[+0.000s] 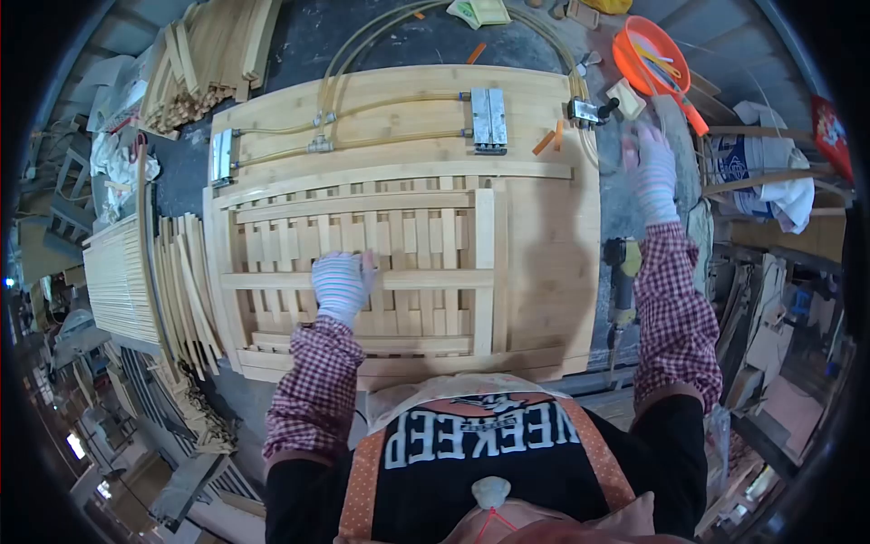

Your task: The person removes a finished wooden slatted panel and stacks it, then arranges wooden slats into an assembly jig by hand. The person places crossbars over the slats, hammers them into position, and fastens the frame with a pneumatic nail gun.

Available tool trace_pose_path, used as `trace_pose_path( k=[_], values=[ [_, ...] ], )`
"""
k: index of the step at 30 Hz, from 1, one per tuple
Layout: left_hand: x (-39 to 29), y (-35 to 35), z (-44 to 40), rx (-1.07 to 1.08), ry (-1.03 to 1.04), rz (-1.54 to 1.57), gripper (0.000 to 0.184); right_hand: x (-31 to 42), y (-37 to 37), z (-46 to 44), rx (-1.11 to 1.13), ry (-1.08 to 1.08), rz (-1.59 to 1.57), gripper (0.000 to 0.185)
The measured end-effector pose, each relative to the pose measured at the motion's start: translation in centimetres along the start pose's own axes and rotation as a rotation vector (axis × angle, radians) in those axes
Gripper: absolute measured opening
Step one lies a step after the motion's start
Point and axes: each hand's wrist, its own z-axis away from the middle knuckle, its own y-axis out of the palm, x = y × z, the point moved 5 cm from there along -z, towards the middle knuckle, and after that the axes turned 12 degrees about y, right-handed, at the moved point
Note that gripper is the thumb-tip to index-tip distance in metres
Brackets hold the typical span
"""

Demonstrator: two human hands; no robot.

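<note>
From my head camera, I see the slatted wooden frame [485,236] lying flat on a broad wooden board [548,272] in front of me. My left hand [340,281], in a striped glove, is on top of the frame, left of its middle, resting over the central rail [435,279]. The slats run forward and back on both sides of that rail, and the frame's right end piece lies a little way to the right of this hand. I cannot tell whether my left fingers are closed around the rail or only laid on it.

My right hand [654,172] is well apart from the frame, out past the right edge of the board, over the dark bench [616,208]. Its fingers are stretched forward and slightly apart. Just left of them and a little ahead is the valve [587,112] with its black lever; I cannot tell whether a fingertip touches the pale block [626,98] near it. The orange basket [625,56] lies farther forward, and a power tool [623,272] lies nearer to me, beside my right sleeve [675,308].
</note>
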Motion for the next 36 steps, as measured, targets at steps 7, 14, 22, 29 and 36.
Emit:
trace_pose_path(
  k=[7,14,22,29,36],
  values=[
    [0.0,0.1,-1.0,-0.212,0.117,0.122,0.024,0.8,6.7,-8.0,-0.19,-0.209,0.147,0.035],
    [0.1,1.2,-0.5,-0.027,0.09,0.227,0.024,-4.6,11.8,-12.6,-0.251,-0.088,0.164,0.022],
    [0.0,0.4,-0.8,0.005,0.111,0.082,0.026,-2.5,9.3,-11.8,-0.109,0.021,0.042,0.028],
    [-0.4,0.8,-0.6,-0.007,0.086,0.11,0.032,-3.7,0.1,11.6,-0.124,0.193,-0.08,0.037],
    [0.6,1.2,-0.2,0.061,0.038,0.049,0.034,-24.5,4.5,14.4,0.526,0.699,0.554,0.043]
  ],
)
